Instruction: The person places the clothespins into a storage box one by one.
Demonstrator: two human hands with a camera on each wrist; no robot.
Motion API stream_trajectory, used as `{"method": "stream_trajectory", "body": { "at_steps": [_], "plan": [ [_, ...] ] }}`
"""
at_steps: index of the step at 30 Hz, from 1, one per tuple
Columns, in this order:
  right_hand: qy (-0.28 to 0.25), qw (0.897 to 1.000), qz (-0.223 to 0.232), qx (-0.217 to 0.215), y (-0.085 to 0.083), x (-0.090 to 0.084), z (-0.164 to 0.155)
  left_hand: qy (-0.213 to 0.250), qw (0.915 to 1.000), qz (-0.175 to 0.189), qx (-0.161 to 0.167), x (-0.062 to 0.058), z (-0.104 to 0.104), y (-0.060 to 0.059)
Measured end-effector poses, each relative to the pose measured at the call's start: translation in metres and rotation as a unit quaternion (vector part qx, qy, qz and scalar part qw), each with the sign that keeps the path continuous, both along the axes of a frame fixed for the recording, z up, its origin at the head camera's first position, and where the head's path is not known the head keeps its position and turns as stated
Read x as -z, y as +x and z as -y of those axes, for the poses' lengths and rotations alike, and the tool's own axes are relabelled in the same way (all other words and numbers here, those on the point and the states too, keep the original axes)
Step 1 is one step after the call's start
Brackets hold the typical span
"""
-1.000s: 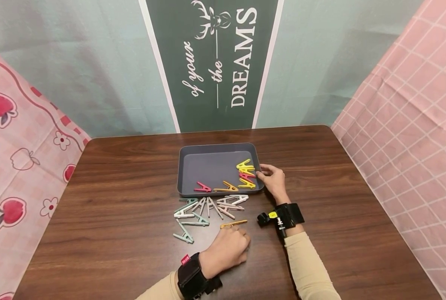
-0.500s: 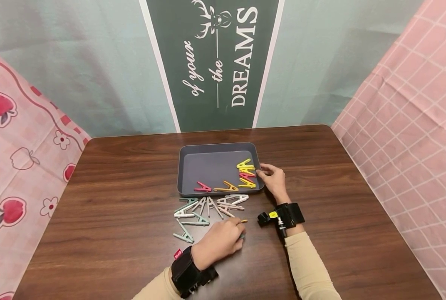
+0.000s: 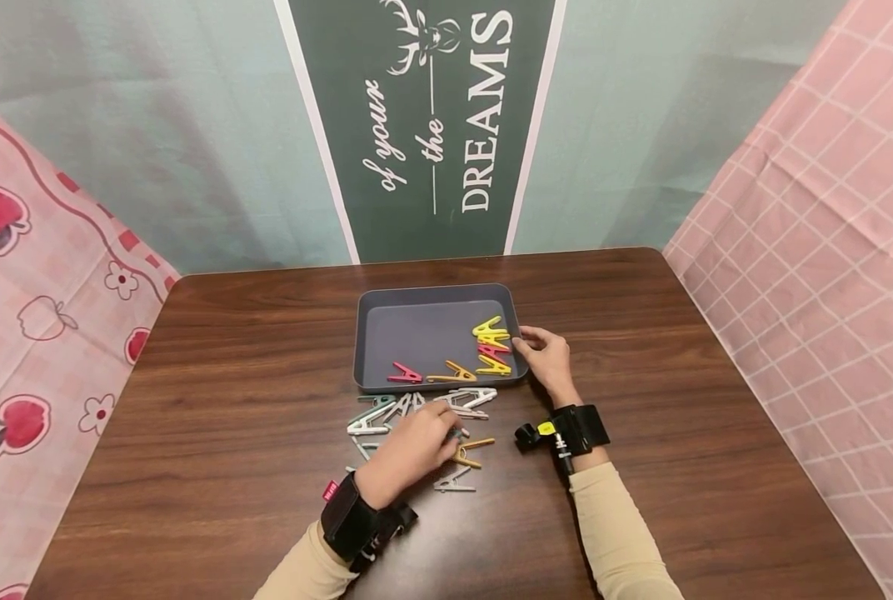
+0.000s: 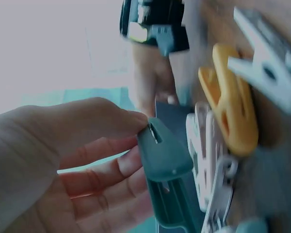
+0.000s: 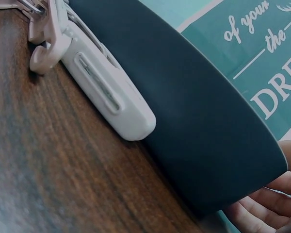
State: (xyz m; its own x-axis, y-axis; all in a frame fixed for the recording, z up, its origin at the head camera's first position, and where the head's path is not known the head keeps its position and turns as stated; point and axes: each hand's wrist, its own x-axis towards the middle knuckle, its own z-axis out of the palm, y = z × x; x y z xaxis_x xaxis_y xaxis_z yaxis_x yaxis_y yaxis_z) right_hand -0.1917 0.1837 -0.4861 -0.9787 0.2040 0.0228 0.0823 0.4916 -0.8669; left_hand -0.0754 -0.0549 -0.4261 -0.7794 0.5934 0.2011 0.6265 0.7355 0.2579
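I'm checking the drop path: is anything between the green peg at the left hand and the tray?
Yes. Pale pegs lie on the table between the left hand, which pinches the green peg, and the tray.

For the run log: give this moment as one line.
left hand: pinches green clip | right hand: holds tray edge | table

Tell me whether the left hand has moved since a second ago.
Yes. The left hand has gone forward and leftward, toward the grey tray, and now lies over the pale clothespins in front of it.
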Motion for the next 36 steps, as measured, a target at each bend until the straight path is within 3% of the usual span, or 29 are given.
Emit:
{"method": "stream_trajectory", "body": {
  "at_steps": [19, 28, 36],
  "plan": [
    [-0.02, 1.0, 0.005, -0.002, 0.001, 0.001, -0.001, 0.063, 0.9917, 0.038, -0.106, -0.014, 0.038, -0.032],
    [-0.017, 1.0, 0.008, -0.007, 0.001, 0.001, -0.001, 0.07, 0.989, 0.053, -0.118, -0.028, 0.051, -0.049],
    [-0.017, 1.0, 0.008, -0.008, 0.0, 0.001, -0.001, 0.079, 0.9866, 0.066, -0.127, -0.027, 0.059, -0.064]
  ]
}}
